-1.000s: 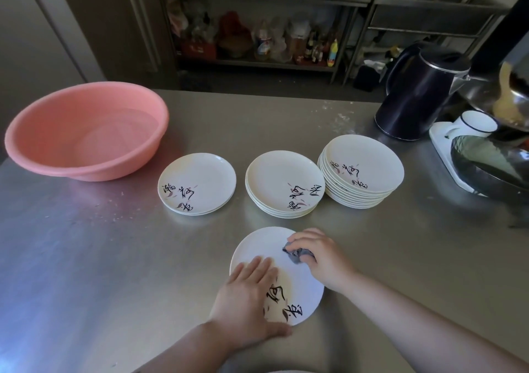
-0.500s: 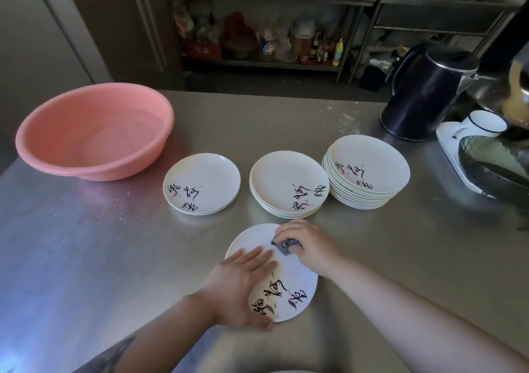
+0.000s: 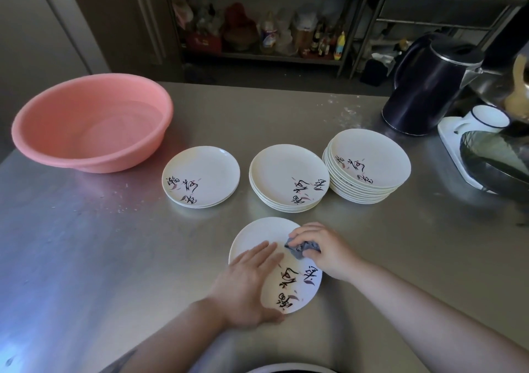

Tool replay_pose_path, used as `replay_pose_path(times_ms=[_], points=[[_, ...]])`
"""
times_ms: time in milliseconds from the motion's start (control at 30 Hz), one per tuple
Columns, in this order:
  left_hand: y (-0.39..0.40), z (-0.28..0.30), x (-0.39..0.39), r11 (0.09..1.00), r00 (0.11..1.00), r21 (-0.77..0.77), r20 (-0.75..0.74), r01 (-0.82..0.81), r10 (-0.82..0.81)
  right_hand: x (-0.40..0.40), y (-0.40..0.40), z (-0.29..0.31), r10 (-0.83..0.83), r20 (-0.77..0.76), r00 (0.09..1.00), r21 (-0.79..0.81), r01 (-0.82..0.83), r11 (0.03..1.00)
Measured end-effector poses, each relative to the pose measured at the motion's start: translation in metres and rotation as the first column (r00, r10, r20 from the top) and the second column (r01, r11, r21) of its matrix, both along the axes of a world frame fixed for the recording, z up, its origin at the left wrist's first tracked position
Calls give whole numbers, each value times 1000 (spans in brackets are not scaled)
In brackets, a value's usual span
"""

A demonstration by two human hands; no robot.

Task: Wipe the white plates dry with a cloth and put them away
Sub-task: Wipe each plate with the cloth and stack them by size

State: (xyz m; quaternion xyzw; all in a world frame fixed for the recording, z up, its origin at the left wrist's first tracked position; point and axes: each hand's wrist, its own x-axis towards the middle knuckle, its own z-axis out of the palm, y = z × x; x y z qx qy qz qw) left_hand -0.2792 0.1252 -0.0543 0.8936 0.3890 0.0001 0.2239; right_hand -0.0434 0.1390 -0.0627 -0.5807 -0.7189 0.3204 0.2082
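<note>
You're at a steel table [image 3: 86,258]; far left on it sits a pink plastic basin [image 3: 91,123], far right a dark electric kettle [image 3: 429,86]. Three stacks of white plates run across the middle: a short left stack [image 3: 200,176], a mid-height centre stack [image 3: 289,178], and a tall right stack [image 3: 369,165] that just about touches the centre one. The plate being wiped [image 3: 259,232] lies flat on the table nearest you, just in front of the centre stack and apart from it, printed characters toward its near-right rim. Your left hand [image 3: 249,284] lies flat on the plate's near-left part, fingers straight and together, pointing up-right toward the cloth, pinning the plate. Your right hand [image 3: 323,251] is curled round a small bunched grey cloth [image 3: 302,249], pressing it on the plate's right-centre, just beyond the left fingertips. Key relation: the bare unwiped-looking area lies up and left of the cloth, toward the far rim, so my read is the next stroke goes away from you and leftward, past the left fingertips. The right hand is nearer the centre and right stacks; the left hand is nearer the short left stack. Can't tell which stack is the dry one. Risk, as I judge it: the plate could slide on the steel if the left palm lifts.
</note>
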Motion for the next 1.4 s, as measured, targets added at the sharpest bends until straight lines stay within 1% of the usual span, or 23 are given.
replay_pose_path(times_ms=[100, 167, 233, 400, 467, 533, 667, 767, 867, 933, 1000, 1033, 1067, 1100, 1133, 1233, 1333, 1400], points=[[21, 5, -19, 992, 988, -46, -98, 114, -118, 0, 11, 6, 63, 43, 997, -32, -62, 998], [30, 6, -23, 988, 981, -85, -137, 128, -138, -2, 16, 8, 77, 56, 995, -50, -75, 996], [33, 7, -23, 987, 979, -97, -144, 130, -143, -3, 18, 8, 76, 61, 995, -41, -74, 996], [27, 0, -19, 992, 982, -1, -144, 126, -125, -4, 15, 2, 21, 34, 999, 1, -21, 1000], [23, -1, -17, 995, 982, 27, -162, 99, -93, -6, 9, -1, -32, 23, 999, 26, 32, 999], [17, 3, -13, 997, 990, 68, -134, 41, -32, -6, 0, -3, -94, 15, 995, 46, 93, 995], [0, -9, -5, 997, 993, 24, -91, -80, 81, -9, -29, -7, -178, 10, 984, 56, 177, 983], [-16, -15, 4, 988, 985, 49, -87, -148, 151, -11, -38, -9, -154, 19, 988, 70, 152, 986], [-19, -12, 0, 979, 981, 76, -27, -188, 190, -8, -28, -4, -85, 15, 996, 20, 85, 996], [-11, -9, -10, 987, 991, 90, 2, -136, 136, -4, -18, 3, -16, 7, 1000, -26, 16, 1000], [3, -4, -19, 993, 999, 113, -51, 18, -12, -3, -7, 9, 59, 23, 998, -65, -57, 996], [9, -1, -22, 985, 995, 144, -55, 92, -85, -4, -2, 12, 87, 39, 995, -81, -83, 993], [15, -1, -25, 983, 990, 126, -55, 133, -127, -5, 3, 14, 103, 48, 994, -94, -98, 991], [20, 0, -27, 989, 988, 56, -80, 140, -136, -6, 7, 15, 112, 49, 992, -103, -107, 989], [23, 0, -30, 991, 987, 18, -97, 133, -130, -7, 9, 16, 118, 42, 992, -106, -113, 988], [27, -3, -31, 993, 991, 48, -82, 108, -104, -9, 10, 14, 103, 31, 994, -78, -100, 992], [22, -7, -28, 991, 984, 75, -143, 114, -102, -11, -2, 5, 2, 30, 1000, -6, -1, 1000], [18, -10, -25, 993, 990, 84, -125, 82, -71, -12, -14, -1, -62, 43, 997, 49, 59, 997]])
